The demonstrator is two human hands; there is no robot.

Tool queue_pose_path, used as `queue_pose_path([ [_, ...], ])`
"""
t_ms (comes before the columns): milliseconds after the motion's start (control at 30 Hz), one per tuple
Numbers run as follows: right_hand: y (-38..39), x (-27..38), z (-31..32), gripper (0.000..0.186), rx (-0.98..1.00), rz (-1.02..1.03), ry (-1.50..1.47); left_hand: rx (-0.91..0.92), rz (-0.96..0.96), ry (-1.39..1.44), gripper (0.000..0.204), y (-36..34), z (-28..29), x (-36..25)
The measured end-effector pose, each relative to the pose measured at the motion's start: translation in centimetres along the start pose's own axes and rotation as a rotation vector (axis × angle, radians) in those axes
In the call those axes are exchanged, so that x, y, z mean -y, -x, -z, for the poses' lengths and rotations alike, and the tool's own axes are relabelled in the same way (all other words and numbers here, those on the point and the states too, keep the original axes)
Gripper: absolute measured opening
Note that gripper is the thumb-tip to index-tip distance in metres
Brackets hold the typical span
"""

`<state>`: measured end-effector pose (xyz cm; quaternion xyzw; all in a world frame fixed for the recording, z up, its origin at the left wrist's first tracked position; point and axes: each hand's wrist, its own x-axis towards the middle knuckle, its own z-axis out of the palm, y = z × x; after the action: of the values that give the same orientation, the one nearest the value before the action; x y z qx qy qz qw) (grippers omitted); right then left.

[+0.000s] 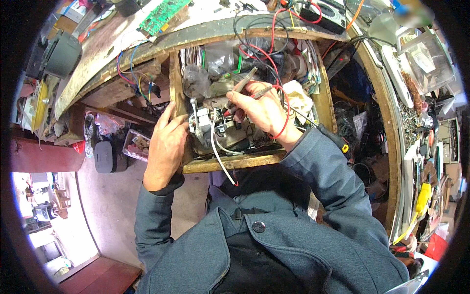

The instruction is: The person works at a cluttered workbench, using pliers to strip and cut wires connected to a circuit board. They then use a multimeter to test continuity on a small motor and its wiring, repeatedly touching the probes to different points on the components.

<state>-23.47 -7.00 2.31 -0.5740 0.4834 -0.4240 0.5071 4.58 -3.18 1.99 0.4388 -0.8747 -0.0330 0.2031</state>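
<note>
My right hand (268, 113) is closed round two test probes (244, 81), holding them side by side like chopsticks. Red and black leads run from them up to the bench. Their tips point down at a small electrical assembly (203, 119) with a white block, metal parts and white wires, though exact contact is hidden by my fingers. This assembly sits in an open wooden drawer (230, 163). My left hand (164, 147) lies with fingers extended along the drawer's left side, fingertips beside the assembly. A white cable (219, 156) hangs over the drawer's front edge.
Plastic bags (219, 60) and papers crowd the drawer's back. On the bench lie a green circuit board (161, 14) and a black meter (327, 14). A black-and-yellow handle (334, 140) is near my right wrist. Cluttered shelving stands at right; a dark case (108, 157) is at left.
</note>
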Motion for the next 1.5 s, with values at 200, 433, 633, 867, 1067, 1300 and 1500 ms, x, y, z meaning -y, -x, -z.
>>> queue_pose_path([
  [200,0.3,-0.2,0.3,0.033,-0.004,0.042,-0.020,-0.004,-0.001,0.015,0.020,-0.3,0.1,-0.4],
  [433,0.1,0.6,0.6,0.034,0.005,0.042,0.068,-0.037,0.000,-0.024,0.019,-0.4,0.2,-0.4],
  [633,0.8,2.4,0.5,0.038,0.014,-0.021,-0.003,-0.067,0.026,-0.049,0.015,-0.3,-0.1,-0.6],
  [867,0.7,1.8,0.4,0.039,0.002,-0.001,0.034,-0.106,0.017,-0.053,0.014,-0.4,-0.3,-0.5],
  [1067,0.8,2.2,0.3,0.039,0.001,-0.037,0.002,-0.135,0.000,-0.087,0.015,-0.3,-0.4,-0.4],
  [1300,0.7,2.1,0.3,0.039,0.005,-0.033,0.009,-0.150,0.007,-0.092,0.014,-0.4,-0.1,-0.7],
  [1500,0.1,0.9,0.6,0.036,0.007,-0.027,0.083,-0.112,0.018,-0.109,0.013,-0.7,-0.1,-0.7],
])
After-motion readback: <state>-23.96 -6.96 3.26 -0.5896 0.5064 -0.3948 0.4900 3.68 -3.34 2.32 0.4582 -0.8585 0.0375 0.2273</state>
